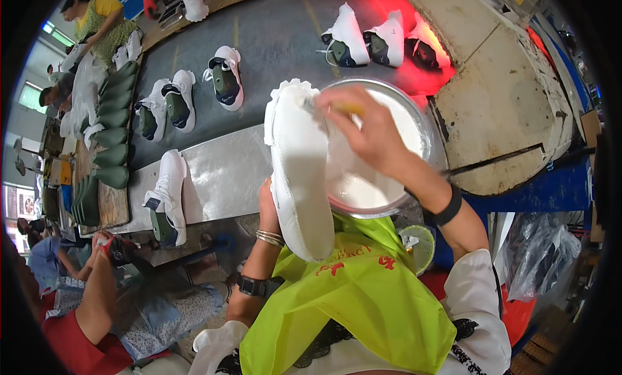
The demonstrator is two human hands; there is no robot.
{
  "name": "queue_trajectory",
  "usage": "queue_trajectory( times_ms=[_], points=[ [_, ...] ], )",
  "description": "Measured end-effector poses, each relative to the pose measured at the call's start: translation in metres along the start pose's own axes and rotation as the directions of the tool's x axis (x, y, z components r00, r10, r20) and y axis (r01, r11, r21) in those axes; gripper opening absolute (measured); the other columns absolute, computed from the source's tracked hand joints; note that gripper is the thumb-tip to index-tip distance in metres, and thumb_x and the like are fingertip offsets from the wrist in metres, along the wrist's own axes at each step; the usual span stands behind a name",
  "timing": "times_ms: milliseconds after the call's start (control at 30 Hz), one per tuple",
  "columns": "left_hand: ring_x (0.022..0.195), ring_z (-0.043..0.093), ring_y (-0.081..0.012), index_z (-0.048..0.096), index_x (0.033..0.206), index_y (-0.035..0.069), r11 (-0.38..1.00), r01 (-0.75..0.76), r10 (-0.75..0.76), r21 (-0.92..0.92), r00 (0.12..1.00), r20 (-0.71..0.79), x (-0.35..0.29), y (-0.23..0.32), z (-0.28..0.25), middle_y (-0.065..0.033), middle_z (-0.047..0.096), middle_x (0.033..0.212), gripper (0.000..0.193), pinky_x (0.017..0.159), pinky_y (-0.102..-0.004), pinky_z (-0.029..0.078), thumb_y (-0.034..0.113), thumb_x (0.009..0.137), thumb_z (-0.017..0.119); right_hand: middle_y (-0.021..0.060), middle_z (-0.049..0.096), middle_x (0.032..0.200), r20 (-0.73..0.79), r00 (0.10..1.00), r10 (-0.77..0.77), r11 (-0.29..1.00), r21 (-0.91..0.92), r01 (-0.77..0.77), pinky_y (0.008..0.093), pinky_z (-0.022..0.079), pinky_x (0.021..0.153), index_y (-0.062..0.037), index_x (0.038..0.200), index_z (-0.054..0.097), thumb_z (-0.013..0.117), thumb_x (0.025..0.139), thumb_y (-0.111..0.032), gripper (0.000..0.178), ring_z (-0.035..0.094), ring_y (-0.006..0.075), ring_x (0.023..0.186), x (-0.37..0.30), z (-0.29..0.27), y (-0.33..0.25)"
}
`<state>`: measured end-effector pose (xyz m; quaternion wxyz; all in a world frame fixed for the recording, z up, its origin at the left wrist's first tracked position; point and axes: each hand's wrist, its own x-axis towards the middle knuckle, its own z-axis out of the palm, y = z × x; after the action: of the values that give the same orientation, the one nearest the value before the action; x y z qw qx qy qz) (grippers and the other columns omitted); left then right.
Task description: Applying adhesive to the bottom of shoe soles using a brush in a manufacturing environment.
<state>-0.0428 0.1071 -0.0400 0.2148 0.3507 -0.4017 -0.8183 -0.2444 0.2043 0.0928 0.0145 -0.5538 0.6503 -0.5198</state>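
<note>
White shoe [300, 187] is up in front of me, underside facing me, left of the metal bowl [437, 142] of white liquid. My left hand [267, 203] is clamped on its side, fingers hidden; my right hand [368, 125] grips a brush [348, 107], tip at the shoe's far end.

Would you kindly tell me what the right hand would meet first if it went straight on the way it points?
Most likely the white shoe held up by the left hand; the brush in the right hand seems right at it, though depth is unclear.
</note>
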Motion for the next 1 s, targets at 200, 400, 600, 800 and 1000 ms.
queue_trajectory(
  times_ms=[200,400,600,800,1000],
  points=[
    [0.074,0.067,-0.0221,0.061,0.105,-0.002,0.981,0.071,-0.065,-0.18,0.997,0.039,0.001,-0.002,0.005,-0.0136,0.067,0.09,0.043,0.07,-0.0324,0.056,0.029,0.098,0.032,0.0101,0.063,0.093,0.155,0.987,0.027,0.945,0.317,-0.076,0.0312,0.049,0.077,-0.0049,0.101,0.062,0.063,0.083,-0.001,0.018,0.061,0.0198,0.086,-0.027,0.0,-0.033],
    [0.077,0.067,-0.0221,0.06,0.11,-0.002,0.979,0.164,-0.17,-0.122,0.985,-0.04,0.002,-0.015,-0.008,-0.0131,0.067,0.094,0.048,0.072,-0.0321,0.055,0.037,0.098,0.034,0.0092,0.065,0.068,0.108,0.956,0.273,0.935,0.205,-0.29,0.0294,0.05,0.063,0.0033,0.089,0.065,0.054,0.091,-0.026,0.031,0.062,0.014,0.063,0.063,-0.006,0.007],
    [0.077,0.067,-0.0187,0.061,0.108,-0.002,0.984,0.18,-0.177,0.006,0.973,-0.15,0.0,-0.012,-0.003,-0.014,0.068,0.092,0.051,0.069,-0.0313,0.053,0.042,0.096,0.04,0.0151,0.067,0.072,-0.086,0.945,0.317,0.946,0.104,-0.308,0.0331,0.05,0.063,0.0074,0.089,0.063,0.055,0.09,-0.024,0.033,0.066,0.0219,0.066,0.053,-0.013,0.013],
    [0.074,0.067,-0.019,0.063,0.106,-0.003,0.977,0.196,-0.173,0.089,0.962,-0.211,0.014,-0.015,-0.029,-0.0129,0.068,0.091,0.051,0.065,-0.0313,0.053,0.041,0.096,0.039,0.0048,0.066,0.085,0.287,0.881,0.377,0.915,0.035,-0.403,0.0252,0.048,0.066,0.0014,0.095,0.064,0.056,0.093,-0.023,0.026,0.06,0.0112,0.071,0.022,-0.013,-0.042],
    [0.075,0.067,-0.02,0.059,0.109,-0.003,0.995,0.091,-0.09,-0.047,0.996,0.019,0.001,0.002,-0.004,-0.0131,0.067,0.092,0.045,0.069,-0.0329,0.056,0.034,0.097,0.035,0.0131,0.066,0.081,0.019,0.958,0.284,0.943,0.176,-0.283,0.0298,0.048,0.067,-0.0001,0.098,0.063,0.058,0.09,-0.023,0.025,0.062,0.0176,0.069,0.013,-0.017,0.003]
  ],
)
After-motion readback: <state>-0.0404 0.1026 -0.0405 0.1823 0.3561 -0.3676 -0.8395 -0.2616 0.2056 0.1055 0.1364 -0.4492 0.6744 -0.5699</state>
